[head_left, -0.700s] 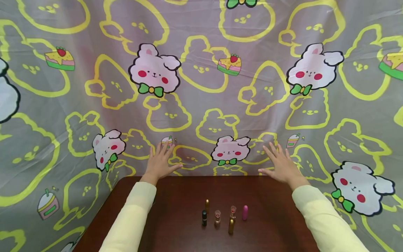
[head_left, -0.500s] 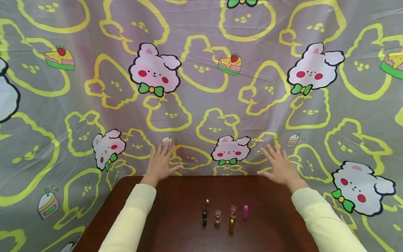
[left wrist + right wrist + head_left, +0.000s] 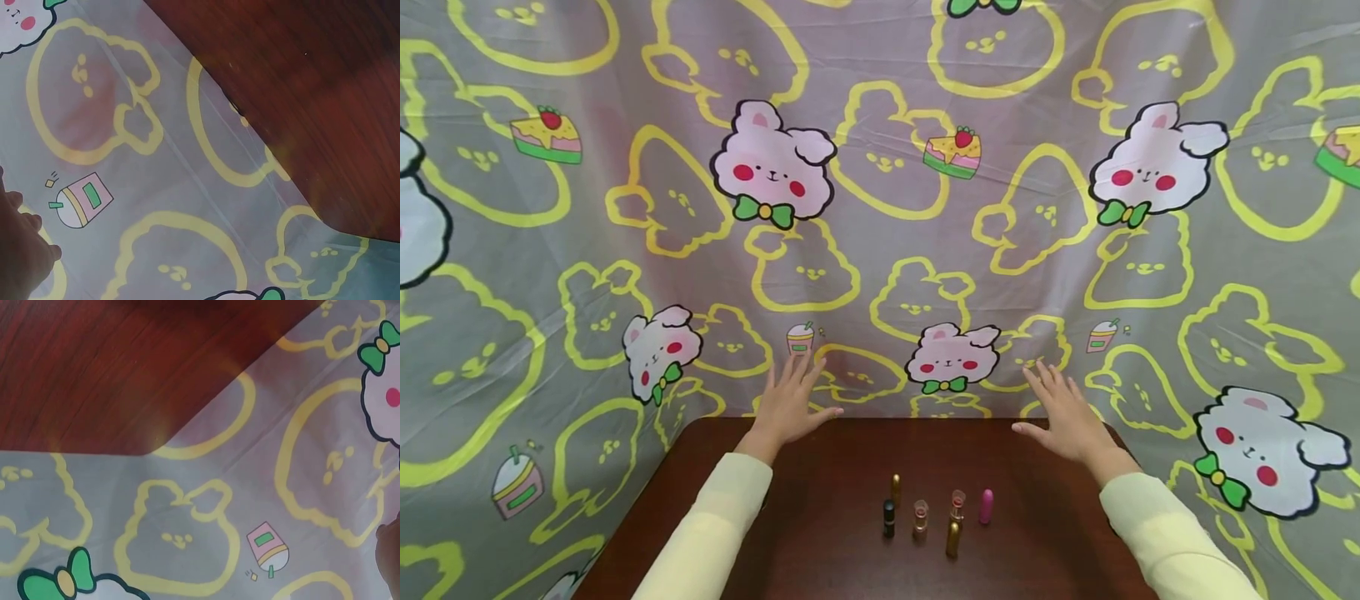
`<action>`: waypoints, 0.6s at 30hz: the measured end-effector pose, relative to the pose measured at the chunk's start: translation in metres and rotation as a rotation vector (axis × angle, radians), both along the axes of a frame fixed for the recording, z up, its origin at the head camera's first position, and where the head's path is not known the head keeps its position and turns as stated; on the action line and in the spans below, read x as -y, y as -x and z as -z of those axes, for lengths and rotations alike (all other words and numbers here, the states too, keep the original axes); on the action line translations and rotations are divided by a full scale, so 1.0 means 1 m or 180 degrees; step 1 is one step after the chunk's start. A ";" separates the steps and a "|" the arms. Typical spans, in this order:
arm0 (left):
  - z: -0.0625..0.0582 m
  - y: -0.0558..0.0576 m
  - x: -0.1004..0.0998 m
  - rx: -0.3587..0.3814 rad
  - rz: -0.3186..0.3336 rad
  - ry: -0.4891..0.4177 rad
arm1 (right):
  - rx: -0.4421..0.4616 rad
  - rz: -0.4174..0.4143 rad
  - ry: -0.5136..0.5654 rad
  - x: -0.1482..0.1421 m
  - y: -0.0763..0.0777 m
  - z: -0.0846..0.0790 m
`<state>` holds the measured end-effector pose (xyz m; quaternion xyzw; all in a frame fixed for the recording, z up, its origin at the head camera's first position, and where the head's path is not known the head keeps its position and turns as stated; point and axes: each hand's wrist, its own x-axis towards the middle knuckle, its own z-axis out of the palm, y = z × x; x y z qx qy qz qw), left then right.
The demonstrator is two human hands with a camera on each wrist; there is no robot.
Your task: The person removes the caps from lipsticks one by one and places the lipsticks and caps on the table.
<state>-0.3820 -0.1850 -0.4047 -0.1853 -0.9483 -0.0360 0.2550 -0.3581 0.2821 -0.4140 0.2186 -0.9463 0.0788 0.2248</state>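
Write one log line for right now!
left hand: spread, holding nothing; right hand: spread, holding nothing; six upright tubes (pink, black, gold, clear-topped): untouched on brown wooden table

head: high, forward-down, wider | both wrists: closer, toward table (image 3: 306, 106) corner | shared: table, patterned cloth (image 3: 880, 237)

- Six small tubes (image 3: 921, 520): clustered on table (image 3: 820, 525)
- Frontmost tube (image 3: 952, 540): cluster's 5 o'clock
- Rightmost tube (image 3: 987, 507): 3 o'clock
- Left hand (image 3: 786, 410): cluster's 10 o'clock
- Right hand (image 3: 1063, 417): 2 o'clock
- Cloth (image 3: 880, 237): behind table, 12 o'clock
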 end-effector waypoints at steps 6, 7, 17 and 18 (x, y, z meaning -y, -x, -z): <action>0.009 -0.004 -0.002 0.0049 0.0072 -0.0063 | 0.0092 -0.0007 0.0102 0.007 -0.007 0.013; 0.011 -0.005 -0.002 0.0049 0.0096 -0.0073 | 0.0122 -0.0018 0.0122 0.008 -0.008 0.015; 0.024 -0.016 -0.009 -0.0013 0.0280 -0.0264 | 0.0252 -0.0166 0.0369 0.020 -0.023 0.032; 0.025 -0.018 -0.010 -0.0020 0.0297 -0.0273 | 0.0282 -0.0167 0.0397 0.021 -0.025 0.035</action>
